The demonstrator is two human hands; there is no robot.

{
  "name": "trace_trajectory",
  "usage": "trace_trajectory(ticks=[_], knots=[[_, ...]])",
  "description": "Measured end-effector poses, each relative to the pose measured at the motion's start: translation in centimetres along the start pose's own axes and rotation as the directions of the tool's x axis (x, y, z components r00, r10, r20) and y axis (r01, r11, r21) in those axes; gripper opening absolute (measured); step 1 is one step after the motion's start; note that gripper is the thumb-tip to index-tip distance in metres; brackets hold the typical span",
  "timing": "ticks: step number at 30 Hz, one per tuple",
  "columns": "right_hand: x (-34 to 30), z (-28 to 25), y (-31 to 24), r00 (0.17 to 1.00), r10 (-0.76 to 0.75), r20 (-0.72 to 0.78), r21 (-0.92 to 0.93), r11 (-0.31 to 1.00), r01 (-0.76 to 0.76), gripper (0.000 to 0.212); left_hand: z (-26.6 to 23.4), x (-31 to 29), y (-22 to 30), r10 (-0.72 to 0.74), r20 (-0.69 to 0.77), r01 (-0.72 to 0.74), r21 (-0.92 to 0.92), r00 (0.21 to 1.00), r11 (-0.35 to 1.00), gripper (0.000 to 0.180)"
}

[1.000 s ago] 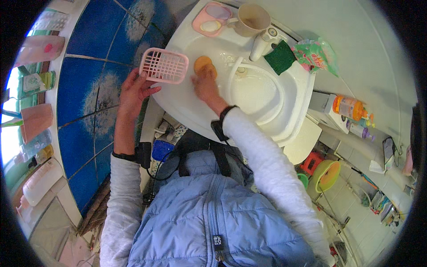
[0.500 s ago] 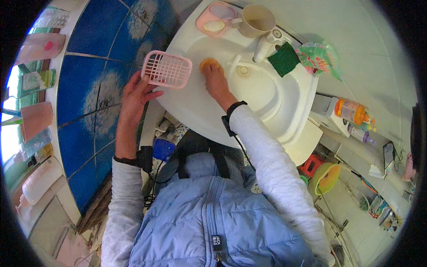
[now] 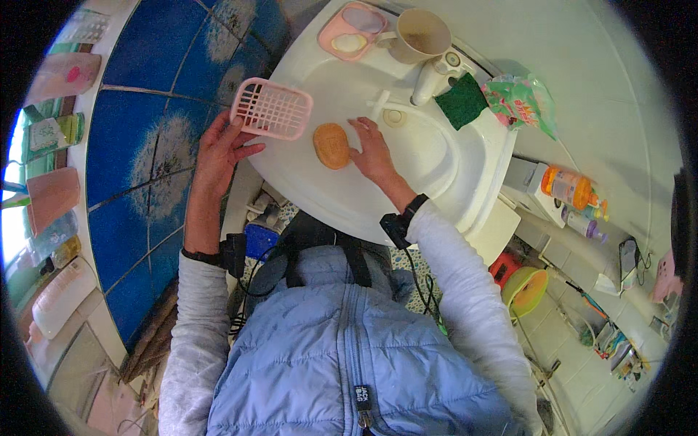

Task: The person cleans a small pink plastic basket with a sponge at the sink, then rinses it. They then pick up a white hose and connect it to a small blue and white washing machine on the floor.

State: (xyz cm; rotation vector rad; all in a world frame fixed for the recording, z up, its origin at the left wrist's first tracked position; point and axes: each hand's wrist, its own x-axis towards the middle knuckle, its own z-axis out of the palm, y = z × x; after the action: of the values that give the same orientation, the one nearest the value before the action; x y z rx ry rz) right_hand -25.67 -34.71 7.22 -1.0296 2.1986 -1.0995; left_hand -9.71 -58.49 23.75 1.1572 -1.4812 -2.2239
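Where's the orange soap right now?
In the head view, the orange soap lies on the left part of the white sink, between the pink gridded dish in the left hand and the right hand.

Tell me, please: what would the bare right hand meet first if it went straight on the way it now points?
The right hand would probably meet the pink rectangular plastic dish holding an oval whitish bar first, though depth is unclear and it might pass above.
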Motion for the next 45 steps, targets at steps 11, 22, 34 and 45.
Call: trace_trajectory(ticks=[11,22,34,45], knots=[[6.2,-0.4,-0.4,0.992,-0.124,-0.03,-0.553,0.829,0.087,0.032,-0.4,0.0,0.3,0.001,-0.006,-0.001,-0.008,1.0,1.0,0.038],[7.1,0.4,1.4,0.984,-0.035,-0.173,-0.709,0.698,-0.1,0.041,-1.1,-0.6,0.0,-0.003,-0.05,0.003,-0.002,0.999,1.0,0.04],[4.4,3.4,-3.1,0.991,-0.133,0.031,-0.114,0.984,0.136,0.034,-0.8,-1.1,-1.2,-0.045,-0.04,0.045,0.008,0.998,0.999,0.036],[-11.9,-9.5,1.3,0.802,0.326,0.5,-0.459,0.885,-0.074,0.036,6.1,3.9,-5.5,-0.209,0.211,0.218,-0.017,0.955,0.976,0.03]])
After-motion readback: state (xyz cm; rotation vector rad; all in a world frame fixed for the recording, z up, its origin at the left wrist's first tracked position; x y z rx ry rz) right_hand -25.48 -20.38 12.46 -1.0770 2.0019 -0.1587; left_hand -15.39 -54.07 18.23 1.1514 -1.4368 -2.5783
